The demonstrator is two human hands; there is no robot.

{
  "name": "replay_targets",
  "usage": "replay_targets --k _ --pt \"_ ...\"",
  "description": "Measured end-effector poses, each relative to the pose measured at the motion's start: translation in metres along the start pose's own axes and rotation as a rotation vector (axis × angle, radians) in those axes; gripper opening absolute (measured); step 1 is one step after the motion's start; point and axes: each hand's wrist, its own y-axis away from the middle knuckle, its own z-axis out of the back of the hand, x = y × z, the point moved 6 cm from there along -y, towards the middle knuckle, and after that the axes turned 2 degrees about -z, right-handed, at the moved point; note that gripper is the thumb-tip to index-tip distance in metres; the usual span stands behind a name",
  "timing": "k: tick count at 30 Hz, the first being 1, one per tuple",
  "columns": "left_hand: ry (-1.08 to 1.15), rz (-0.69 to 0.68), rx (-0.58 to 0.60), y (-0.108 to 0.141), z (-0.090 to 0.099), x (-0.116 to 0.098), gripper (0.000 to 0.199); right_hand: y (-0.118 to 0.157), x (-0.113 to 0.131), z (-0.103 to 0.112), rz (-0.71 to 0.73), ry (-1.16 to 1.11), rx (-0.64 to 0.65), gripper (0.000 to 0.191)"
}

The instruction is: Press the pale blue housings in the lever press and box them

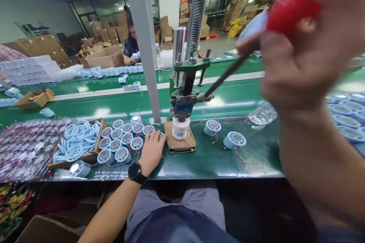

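My right hand (302, 53), blurred and close to the camera at the upper right, is wrapped round the red knob (293, 11) of the press lever. The lever slopes down to the hand press (184, 106) in the middle. Under the press head, a white round fixture (180, 127) sits on a brown pad (171, 141) with a part and thin wires. My left hand (153, 148), with a black watch at the wrist, lies with fingers spread at the right edge of a group of light-blue round parts (122, 154). Its fingertips touch or cover the nearest ones.
Two blue parts (234, 140) with wires lie right of the press. A box of blue rings (75, 140) and wired pieces (25, 148) are at left. A grey post (145, 38) rises behind; a person (131, 47) sits across the line.
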Motion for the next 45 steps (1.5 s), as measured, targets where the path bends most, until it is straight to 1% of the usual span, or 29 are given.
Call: replay_targets --k 1,2,3,4,6,8,9,11,13,14,15,17,20,22,24,26,27,29,30,31,33,34,35,36,38,40,42,43,45 --pt "-0.009 0.029 -0.013 0.003 0.002 -0.002 0.048 -0.019 -0.007 -0.004 0.023 -0.031 -0.017 0.044" --pt "-0.006 0.063 -0.026 0.006 0.004 -0.004 0.046 -0.028 -0.013 -0.012 0.043 -0.070 -0.027 0.044" --pt "0.008 0.092 -0.035 0.010 0.006 -0.007 0.044 -0.026 -0.018 -0.022 0.058 -0.116 -0.036 0.045" --pt "0.032 0.112 -0.040 0.014 0.009 -0.010 0.044 -0.013 -0.022 -0.034 0.061 -0.160 -0.060 0.046" --pt "0.083 0.117 -0.053 0.018 0.017 -0.013 0.049 0.042 -0.034 -0.056 0.030 -0.243 -0.221 0.051" --pt "0.104 0.111 -0.093 0.019 0.030 -0.003 0.051 0.117 -0.052 -0.079 -0.047 -0.279 -0.428 0.053" --pt "0.091 0.120 -0.122 0.020 0.040 0.010 0.048 0.150 -0.064 -0.098 -0.126 -0.288 -0.396 0.060" --pt "0.012 0.198 -0.175 0.025 0.066 0.052 0.039 0.200 -0.093 -0.141 -0.375 -0.263 -0.205 0.084" --pt "-0.126 0.370 -0.165 0.038 0.095 0.108 0.036 0.228 -0.114 -0.176 -0.594 -0.228 -0.011 0.101" --pt "-0.198 0.481 -0.128 0.048 0.109 0.137 0.035 0.234 -0.119 -0.187 -0.663 -0.223 0.034 0.103" --pt "-0.266 0.590 -0.083 0.058 0.121 0.163 0.031 0.235 -0.121 -0.193 -0.702 -0.227 0.037 0.104" --pt "-0.324 0.709 -0.048 0.076 0.139 0.200 0.023 0.231 -0.117 -0.192 -0.708 -0.224 -0.044 0.102" --pt "-0.327 0.769 -0.041 0.092 0.144 0.228 0.015 0.225 -0.106 -0.171 -0.617 -0.082 -0.188 0.092" --pt "-0.305 0.786 -0.048 0.096 0.141 0.239 0.012 0.224 -0.103 -0.153 -0.515 0.092 -0.178 0.074" --pt "-0.269 0.751 -0.087 0.096 0.139 0.243 0.013 0.225 -0.106 -0.135 -0.387 0.302 -0.081 0.059" --pt "-0.222 0.653 -0.170 0.095 0.141 0.236 0.015 0.228 -0.115 -0.121 -0.256 0.513 0.074 0.050" --pt "-0.188 0.587 -0.217 0.095 0.141 0.225 0.016 0.230 -0.121 -0.115 -0.189 0.600 0.153 0.047" --pt "-0.077 0.439 -0.255 0.095 0.132 0.186 0.015 0.234 -0.130 -0.106 -0.074 0.712 0.282 0.041" --pt "-0.002 0.361 -0.236 0.095 0.121 0.159 0.014 0.236 -0.131 -0.102 -0.036 0.742 0.318 0.040" --pt "0.082 0.278 -0.179 0.095 0.105 0.129 0.010 0.236 -0.129 -0.098 -0.015 0.761 0.331 0.039" --pt "0.233 0.137 -0.006 0.097 0.063 0.065 0.004 0.234 -0.115 -0.094 -0.021 0.762 0.276 0.037" --pt "0.273 0.094 0.040 0.098 0.043 0.039 0.004 0.233 -0.102 -0.095 -0.030 0.720 0.219 0.035" --pt "0.285 0.112 0.056 0.098 0.025 0.021 0.007 0.232 -0.086 -0.099 -0.034 0.640 0.172 0.034" --pt "0.289 0.150 0.055 0.099 0.011 0.009 0.011 0.233 -0.068 -0.109 -0.027 0.529 0.152 0.034" --pt "0.287 0.247 0.015 0.099 -0.007 0.005 0.022 0.237 -0.033 -0.141 0.016 0.300 0.213 0.036" --pt "0.312 0.271 -0.011 0.100 -0.012 0.011 0.038 0.243 -0.007 -0.182 0.040 0.188 0.335 0.037" --pt "0.353 0.219 0.011 0.100 -0.011 0.017 0.053 0.248 0.001 -0.218 0.024 0.193 0.417 0.037" --pt "0.367 0.190 0.032 0.100 -0.011 0.020 0.058 0.249 0.000 -0.230 0.009 0.202 0.441 0.037" --pt "0.378 0.165 0.055 0.101 -0.011 0.025 0.061 0.251 -0.006 -0.244 -0.011 0.192 0.476 0.035"
